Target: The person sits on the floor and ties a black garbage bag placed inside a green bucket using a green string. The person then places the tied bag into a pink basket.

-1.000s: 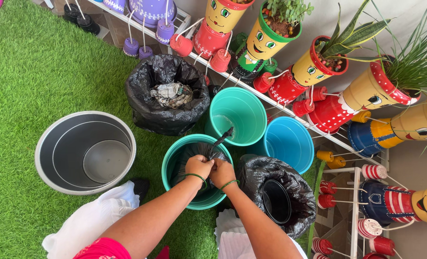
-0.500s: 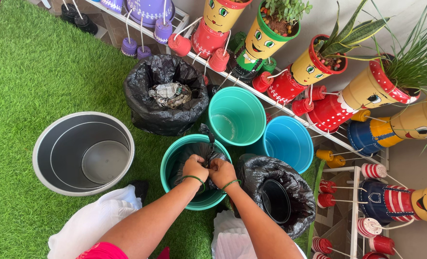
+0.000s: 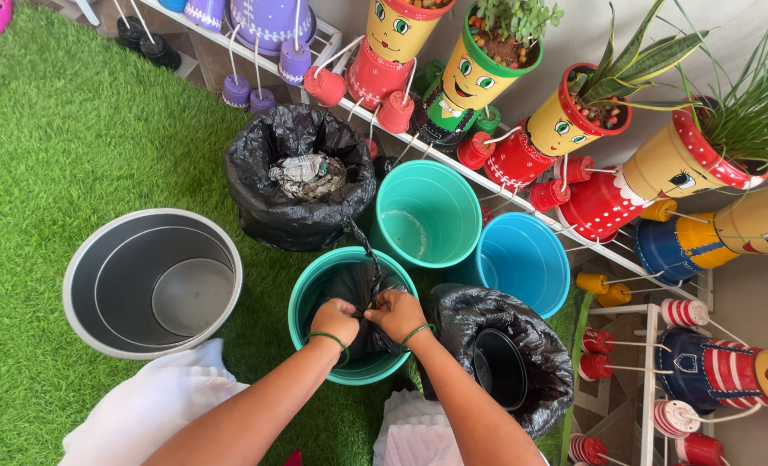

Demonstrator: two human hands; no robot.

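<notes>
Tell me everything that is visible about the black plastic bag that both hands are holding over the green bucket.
The black plastic bag looks thin, glossy and crinkled. It sits inside the green plastic bucket, filling most of its opening. Its top is gathered into a bunch, and a twisted strip of it rises toward the teal bucket behind. The left hand and the right hand both grip the gathered part, close together. The contents of the bag are hidden. The bucket stands upright on green artificial grass.

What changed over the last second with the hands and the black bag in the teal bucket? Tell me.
Both hands, left hand and right hand, drew back a little toward the person, keeping their grip on the black bag; its gathered tail now stands more upright. The teal bucket, grey bucket and other bins kept their places.
</notes>
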